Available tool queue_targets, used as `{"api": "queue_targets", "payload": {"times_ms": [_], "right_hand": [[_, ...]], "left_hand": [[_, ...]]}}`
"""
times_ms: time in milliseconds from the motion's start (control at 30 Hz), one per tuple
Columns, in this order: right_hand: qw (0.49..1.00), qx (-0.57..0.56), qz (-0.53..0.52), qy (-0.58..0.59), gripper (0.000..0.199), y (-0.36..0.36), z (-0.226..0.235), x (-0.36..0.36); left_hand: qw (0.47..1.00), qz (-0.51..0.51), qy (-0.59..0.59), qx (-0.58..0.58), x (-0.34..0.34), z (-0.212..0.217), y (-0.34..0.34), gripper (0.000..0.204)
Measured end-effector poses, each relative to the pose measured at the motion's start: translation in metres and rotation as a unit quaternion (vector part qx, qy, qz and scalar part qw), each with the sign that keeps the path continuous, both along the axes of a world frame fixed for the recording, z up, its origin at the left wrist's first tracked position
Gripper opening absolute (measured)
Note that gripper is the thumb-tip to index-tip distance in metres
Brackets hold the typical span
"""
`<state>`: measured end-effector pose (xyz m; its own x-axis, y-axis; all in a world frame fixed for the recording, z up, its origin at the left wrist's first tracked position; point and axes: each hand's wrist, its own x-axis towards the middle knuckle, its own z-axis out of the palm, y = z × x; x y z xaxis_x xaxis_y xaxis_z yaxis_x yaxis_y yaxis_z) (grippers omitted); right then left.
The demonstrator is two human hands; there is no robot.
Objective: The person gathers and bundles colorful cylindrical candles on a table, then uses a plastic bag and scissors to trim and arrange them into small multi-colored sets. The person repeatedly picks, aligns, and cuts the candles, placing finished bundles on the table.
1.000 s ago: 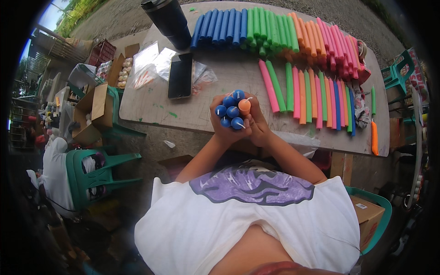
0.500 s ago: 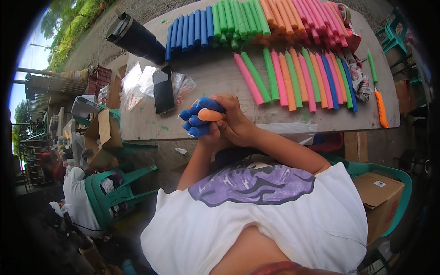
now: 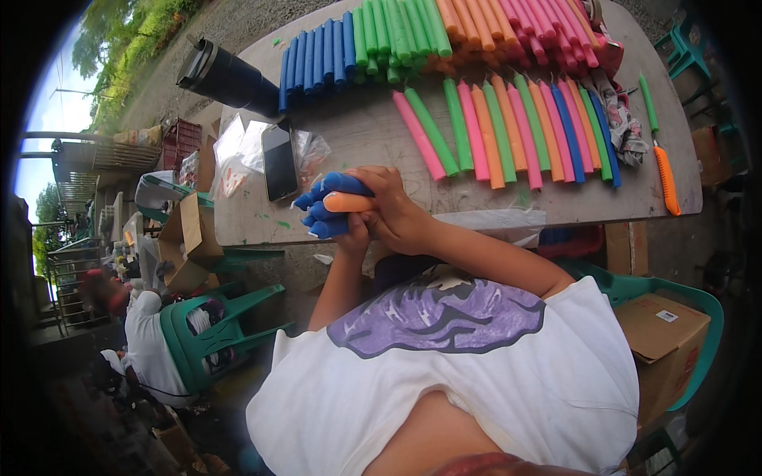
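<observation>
Just past the table's near edge, both my hands are closed round a bundle of blue candles (image 3: 348, 184) with one orange candle (image 3: 349, 203) among them. The tips point to the left, with short wicks showing. My right hand (image 3: 394, 210) wraps the bundle from the right and above. From below, my left hand (image 3: 355, 236) grips it, partly hidden by the candles and the other hand. Beyond them on the table lies a spaced row of pink, green, orange and blue candles (image 3: 510, 131). Behind that row are stacked blue candles (image 3: 319, 57), green candles (image 3: 401, 32), orange candles (image 3: 479, 20) and pink candles (image 3: 556, 28).
A dark tumbler (image 3: 230, 79) leans into view at the table's (image 3: 361, 131) far left. Near it lie a phone (image 3: 279, 164) and clear plastic bags (image 3: 234, 163). At the right are an orange cutter (image 3: 667, 181) and a single green candle (image 3: 648, 103). A carton (image 3: 659, 333) rests on a green chair.
My hands and the bundle have shifted slightly left, and the candle tips are turned a little more to the left. The whole view has also shifted slightly. The grip stays closed.
</observation>
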<state>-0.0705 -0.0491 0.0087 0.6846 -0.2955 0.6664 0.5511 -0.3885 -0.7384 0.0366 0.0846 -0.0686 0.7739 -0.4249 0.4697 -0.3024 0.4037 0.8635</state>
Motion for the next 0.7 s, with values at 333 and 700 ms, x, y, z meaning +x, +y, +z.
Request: {"api": "queue_targets", "payload": {"times_ms": [333, 700], "right_hand": [[0.998, -0.025, -0.039, 0.031, 0.058, -0.003, 0.004, 0.0], [0.935, -0.105, -0.259, 0.217, 0.069, -0.022, 0.006, 0.01]], "left_hand": [[0.994, 0.073, -0.086, -0.004, -0.024, 0.029, -0.031, 0.061], [0.991, 0.097, -0.089, 0.027, -0.037, 0.067, -0.045, 0.044]]}}
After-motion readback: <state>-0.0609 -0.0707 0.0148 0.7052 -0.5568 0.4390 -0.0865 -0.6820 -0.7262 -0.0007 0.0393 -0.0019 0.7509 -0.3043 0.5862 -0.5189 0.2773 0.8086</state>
